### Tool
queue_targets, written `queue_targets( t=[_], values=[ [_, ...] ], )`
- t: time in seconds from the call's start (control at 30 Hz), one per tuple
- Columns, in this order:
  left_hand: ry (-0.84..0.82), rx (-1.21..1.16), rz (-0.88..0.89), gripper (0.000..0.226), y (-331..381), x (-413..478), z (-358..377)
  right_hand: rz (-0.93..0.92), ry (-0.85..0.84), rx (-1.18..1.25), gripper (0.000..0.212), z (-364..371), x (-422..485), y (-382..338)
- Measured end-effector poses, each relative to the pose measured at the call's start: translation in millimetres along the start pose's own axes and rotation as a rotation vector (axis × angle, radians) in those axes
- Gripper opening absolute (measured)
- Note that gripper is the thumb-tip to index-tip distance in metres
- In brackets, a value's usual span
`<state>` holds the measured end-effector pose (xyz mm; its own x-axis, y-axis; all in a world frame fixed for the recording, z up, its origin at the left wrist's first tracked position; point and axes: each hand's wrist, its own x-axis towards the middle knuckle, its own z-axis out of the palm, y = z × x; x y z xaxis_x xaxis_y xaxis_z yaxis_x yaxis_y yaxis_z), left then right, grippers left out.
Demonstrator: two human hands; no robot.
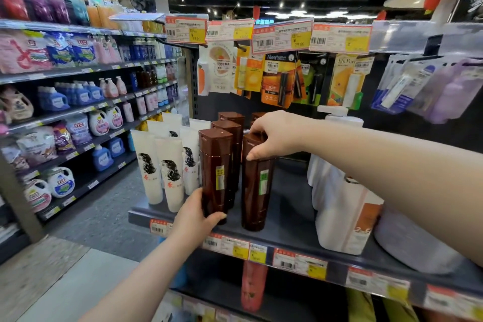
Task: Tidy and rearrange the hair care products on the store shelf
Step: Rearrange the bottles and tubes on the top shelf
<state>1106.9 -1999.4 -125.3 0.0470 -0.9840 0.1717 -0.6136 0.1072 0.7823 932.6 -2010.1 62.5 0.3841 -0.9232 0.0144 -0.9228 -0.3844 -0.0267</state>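
Observation:
Two rows of tall brown bottles stand on the dark shelf [292, 222]. My left hand [194, 217] grips the base of the front left brown bottle [215, 165]. My right hand [277, 133] holds the cap of the front right brown bottle [257, 185] from above. More brown bottles [230, 123] stand behind them. White tubes with a black hair drawing [170, 170] stand in a group to the left. White pump bottles [339, 198] stand to the right.
Hanging lip balm packs [279, 76] and price tags [282, 36] sit above the shelf. Price labels [300, 261] line its front edge. A long aisle shelf of detergent bottles [60, 102] runs along the left. A red tube [253, 285] stands on the shelf below.

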Motion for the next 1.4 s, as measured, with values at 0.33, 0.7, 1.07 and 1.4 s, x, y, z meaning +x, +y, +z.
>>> queue_targets(
  t=[0.33, 0.7, 1.07, 1.4],
  values=[
    [0.063, 0.161, -0.123, 0.073, 5, -6, 3, -0.030, 0.198, -0.011, 0.068, 3, -24, 8],
    [-0.033, -0.268, 0.202, 0.023, 28, -104, 25, -0.037, 0.394, 0.437, 0.012, 47, -160, -4],
    [-0.628, -0.096, -0.007, 0.009, -20, -179, 109, 0.585, -0.157, 0.575, 0.011, 248, -264, 2],
    [-0.616, 0.015, -0.143, 0.042, -17, -153, 205, 0.702, -0.150, 0.601, 0.022, 311, -220, 93]
  ],
)
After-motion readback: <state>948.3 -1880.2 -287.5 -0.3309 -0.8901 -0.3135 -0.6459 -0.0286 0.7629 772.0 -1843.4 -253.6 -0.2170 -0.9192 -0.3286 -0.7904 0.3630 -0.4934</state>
